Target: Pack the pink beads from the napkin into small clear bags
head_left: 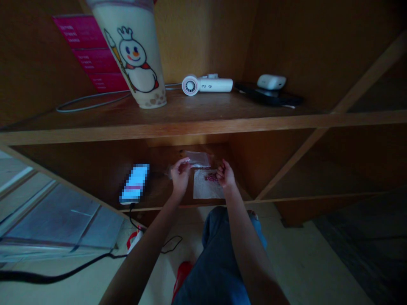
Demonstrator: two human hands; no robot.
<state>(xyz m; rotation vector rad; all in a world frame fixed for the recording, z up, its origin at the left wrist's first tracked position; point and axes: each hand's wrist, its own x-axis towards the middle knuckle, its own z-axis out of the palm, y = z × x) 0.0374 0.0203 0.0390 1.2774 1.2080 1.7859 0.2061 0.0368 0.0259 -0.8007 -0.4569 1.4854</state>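
On the lower shelf, my left hand (180, 170) pinches near the left edge of a small clear plastic bag (199, 159). More clear plastic shows just left of this hand. My right hand (225, 173) is closed, thumb and fingers together, at the right of a white sheet (201, 189). Whatever its fingertips hold is too small to make out. A little heap of dark red and pink beads (211, 177) lies on the sheet beside those fingers.
A phone (135, 184) with a cable lies left on the lower shelf. Above stand a milk tea cup (138, 63), a white handheld fan (208, 84) and a white earbud case (271, 81) on a dark flat object. The upper shelf's front edge (178, 129) overhangs my hands.
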